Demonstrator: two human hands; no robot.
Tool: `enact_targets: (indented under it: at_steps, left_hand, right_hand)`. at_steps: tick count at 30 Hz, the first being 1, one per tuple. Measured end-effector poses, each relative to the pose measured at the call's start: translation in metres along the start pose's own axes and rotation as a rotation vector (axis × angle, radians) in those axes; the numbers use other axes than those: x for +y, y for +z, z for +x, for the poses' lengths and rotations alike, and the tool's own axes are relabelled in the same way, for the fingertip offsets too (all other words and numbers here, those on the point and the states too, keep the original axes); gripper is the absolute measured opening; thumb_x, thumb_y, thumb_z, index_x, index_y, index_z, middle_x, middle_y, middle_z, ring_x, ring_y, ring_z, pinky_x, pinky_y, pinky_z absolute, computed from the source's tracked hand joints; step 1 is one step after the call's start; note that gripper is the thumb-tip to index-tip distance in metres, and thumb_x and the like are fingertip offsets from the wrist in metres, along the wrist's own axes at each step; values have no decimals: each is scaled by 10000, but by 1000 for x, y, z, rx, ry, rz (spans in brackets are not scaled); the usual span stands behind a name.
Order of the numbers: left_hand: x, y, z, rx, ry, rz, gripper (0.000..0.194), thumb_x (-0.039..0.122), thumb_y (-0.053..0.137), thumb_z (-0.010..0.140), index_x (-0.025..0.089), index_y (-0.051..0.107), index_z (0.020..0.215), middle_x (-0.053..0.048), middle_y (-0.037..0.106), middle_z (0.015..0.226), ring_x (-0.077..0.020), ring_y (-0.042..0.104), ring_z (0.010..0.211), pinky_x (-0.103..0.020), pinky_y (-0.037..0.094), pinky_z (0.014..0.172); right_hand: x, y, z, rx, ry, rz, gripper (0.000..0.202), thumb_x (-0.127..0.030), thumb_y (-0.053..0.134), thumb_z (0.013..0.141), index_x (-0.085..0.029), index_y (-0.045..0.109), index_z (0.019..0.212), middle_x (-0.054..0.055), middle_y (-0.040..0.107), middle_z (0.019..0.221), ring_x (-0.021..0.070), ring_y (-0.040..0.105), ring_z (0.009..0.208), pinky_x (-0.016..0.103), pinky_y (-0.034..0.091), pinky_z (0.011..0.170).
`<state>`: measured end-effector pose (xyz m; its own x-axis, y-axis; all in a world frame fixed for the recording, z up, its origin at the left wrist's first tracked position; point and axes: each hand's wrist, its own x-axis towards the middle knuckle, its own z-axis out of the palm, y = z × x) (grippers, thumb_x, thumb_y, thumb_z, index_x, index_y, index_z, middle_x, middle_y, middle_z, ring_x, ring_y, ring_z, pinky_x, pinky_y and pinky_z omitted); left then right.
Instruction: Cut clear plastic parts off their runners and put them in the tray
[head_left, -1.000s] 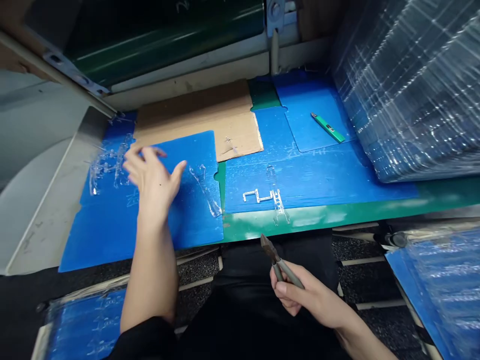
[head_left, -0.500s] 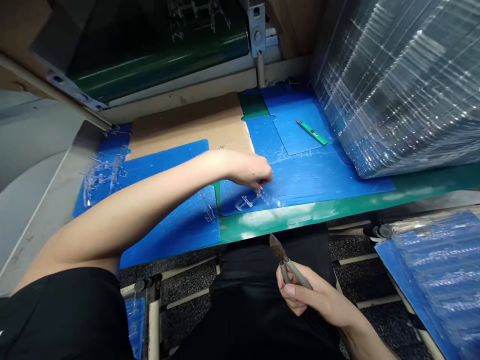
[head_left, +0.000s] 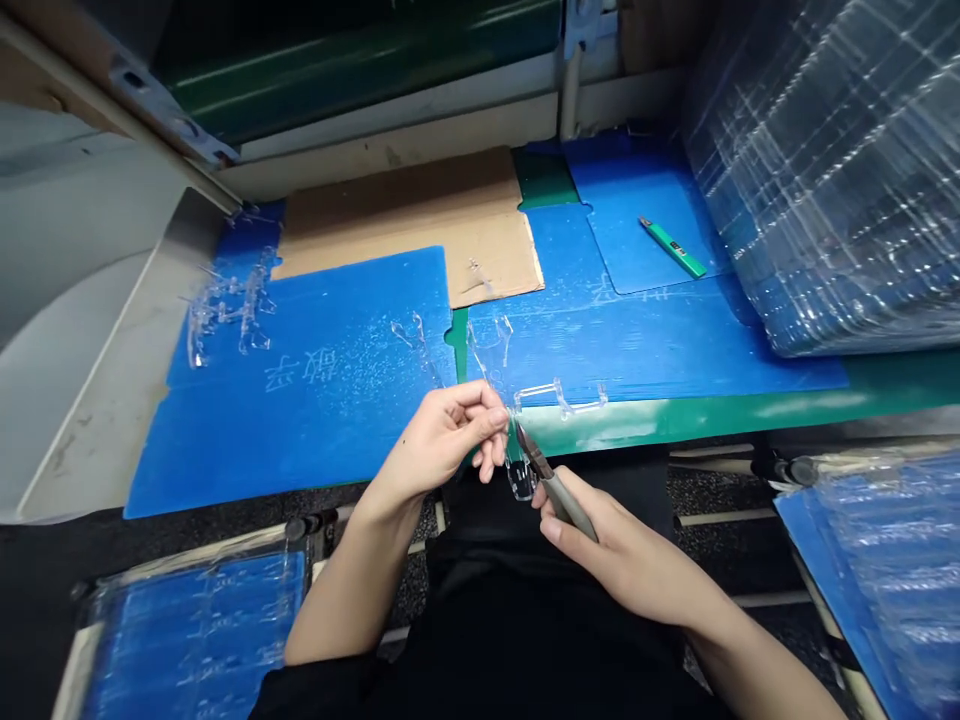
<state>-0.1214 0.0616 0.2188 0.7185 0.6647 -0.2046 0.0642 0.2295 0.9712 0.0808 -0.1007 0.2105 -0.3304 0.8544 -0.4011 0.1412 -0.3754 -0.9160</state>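
My left hand (head_left: 448, 435) pinches a clear plastic moulded piece (head_left: 559, 398) with thin runners, held just off the front edge of the green bench (head_left: 675, 420). My right hand (head_left: 622, 560) grips a pair of grey-handled cutters (head_left: 544, 475), whose jaws touch the clear piece beside my left fingertips. Both hands are over my lap, in front of the bench edge. More clear plastic bits (head_left: 416, 335) lie on the blue sheet (head_left: 300, 400) just beyond my left hand.
A pile of clear plastic scraps (head_left: 225, 310) lies at the far left of the blue sheet. Cardboard (head_left: 420, 220) lies behind. A green utility knife (head_left: 673, 247) rests on blue sheets at the right, beside a wrapped stack of clear trays (head_left: 832, 170). Wrapped blue stacks (head_left: 885, 560) sit below at both sides.
My left hand picked the clear piece off the blue sheet and drew it back to the bench edge. My right hand raised the cutters to meet it.
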Motion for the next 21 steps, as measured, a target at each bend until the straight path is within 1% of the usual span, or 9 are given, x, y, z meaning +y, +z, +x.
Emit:
enact_targets:
  at_steps: [3, 7, 11, 17, 21]
  left_hand:
    - [-13, -3, -8, 12, 5, -62, 333, 439, 762, 1021, 172, 652, 854, -26, 742, 647, -110, 661, 444, -181, 469, 471]
    - [-20, -7, -12, 15, 38, -90, 321, 408, 733, 1047, 164, 651, 856, -22, 744, 666, -96, 669, 462, -172, 469, 486]
    - [-24, -9, -11, 10, 34, -103, 288, 383, 718, 1062, 161, 658, 889, -13, 753, 683, -88, 674, 474, -165, 478, 503]
    - [-25, -8, -10, -24, 16, -86, 297, 375, 721, 1062, 160, 653, 869, -2, 747, 671, -76, 668, 472, -154, 479, 505]
    - [-26, -9, -11, -35, 8, -89, 295, 383, 709, 1070, 162, 650, 885, 1, 748, 677, -70, 668, 474, -147, 482, 508]
  right_hand:
    - [-2, 5, 5, -3, 14, -5, 258, -513, 496, 1137, -257, 528, 1143, 26, 596, 1082, 219, 533, 972, 389, 439, 926]
    - [-6, 11, 9, 5, 32, -11, 237, -488, 492, 1137, -253, 522, 1133, 30, 606, 1102, 220, 533, 992, 390, 441, 930]
    - [-10, 12, 9, 16, 57, -42, 188, -434, 494, 1136, -249, 514, 1114, 19, 602, 1098, 210, 532, 988, 390, 436, 929]
    - [-5, 11, 7, 38, 45, -10, 209, -456, 494, 1139, -253, 512, 1092, 2, 575, 1052, 200, 513, 958, 383, 438, 902]
    - [-4, 8, 9, 9, 26, 0, 196, -447, 502, 1138, -255, 532, 1111, -2, 562, 1030, 190, 508, 937, 368, 436, 881]
